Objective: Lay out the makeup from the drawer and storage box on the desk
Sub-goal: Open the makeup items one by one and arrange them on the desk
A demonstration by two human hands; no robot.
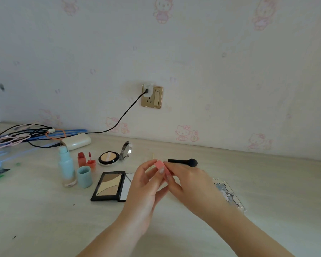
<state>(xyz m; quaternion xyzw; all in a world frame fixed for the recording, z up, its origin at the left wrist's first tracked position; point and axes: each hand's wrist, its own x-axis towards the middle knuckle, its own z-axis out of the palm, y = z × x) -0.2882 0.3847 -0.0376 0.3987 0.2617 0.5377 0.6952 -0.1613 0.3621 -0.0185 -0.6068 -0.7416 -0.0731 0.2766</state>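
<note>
Both hands meet over the middle of the desk [44,210] around a small pink stick-shaped case [160,166]. My left hand [146,184] holds its lower part and my right hand [185,179] pinches its upper end. To the left lie an open black contour palette [109,185], an open round powder compact [108,158] with its mirror lid up, a red lip gloss [81,159] with its wand [91,162] out, a pale blue bottle [66,167] and its blue cap [84,177]. A black brush [183,161] lies just behind my hands.
A clear plastic packet [228,193] lies right of my right wrist. At the back left are tangled cables [26,134] and a white power bank [76,141]. A black cord runs up to a wall socket [152,96]. The wall stands close behind the desk.
</note>
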